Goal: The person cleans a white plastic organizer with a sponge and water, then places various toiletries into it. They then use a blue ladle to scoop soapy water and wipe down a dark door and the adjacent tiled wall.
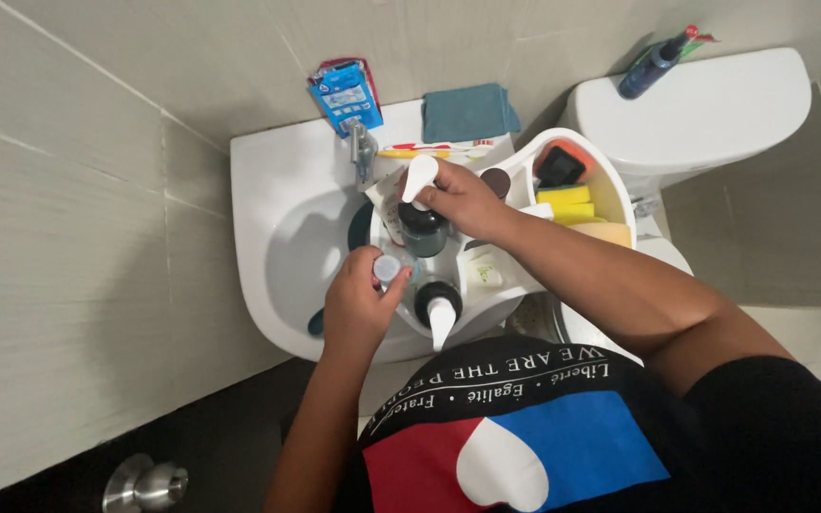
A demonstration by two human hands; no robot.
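right hand [463,198] on pump bottle [422,220] — left hand [358,306] holds small cap [388,269].

A glossy white ceramic basin [268,180] carries a shiny metal tap [363,152] and a matt teal folded cloth [467,112] at its back edge, while the white caddy [610,180] and dark pump bottle [424,231] look smooth plastic.

Teal cloth [467,112], blue packet [346,95], toilet tank [705,109].
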